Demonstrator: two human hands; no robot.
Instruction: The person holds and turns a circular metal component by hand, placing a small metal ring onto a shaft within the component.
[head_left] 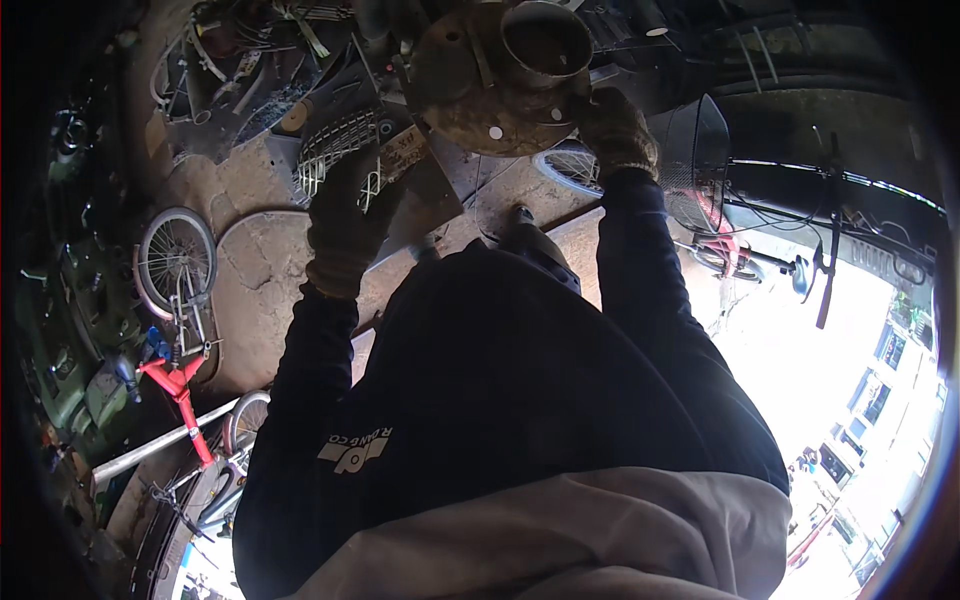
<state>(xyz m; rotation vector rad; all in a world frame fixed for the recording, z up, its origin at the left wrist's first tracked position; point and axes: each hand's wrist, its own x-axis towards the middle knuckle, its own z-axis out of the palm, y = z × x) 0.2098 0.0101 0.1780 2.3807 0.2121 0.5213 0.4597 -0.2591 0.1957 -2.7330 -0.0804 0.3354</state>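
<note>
My left hand [345,225], in a dark work glove, is closed at the edge of a flat rectangular plate [432,200]. The plate has marks on its upper part, and its thumb-side edge is in shadow. Ahead of me stands a large, rusty, round metal part [490,125] with a short open cylinder [547,40] on top and a few pale round spots. At its right side my gloved right hand [617,130] grips the edge; the fingertips are partly hidden in the dark.
A wire basket [335,150] and scrap metal [250,80] lie at the far left. A bicycle wheel [177,262] and red frame [180,385] are on my left. At right are a mesh basket [697,150] and another red bicycle [722,240]. Brown boards [260,290] cover the floor.
</note>
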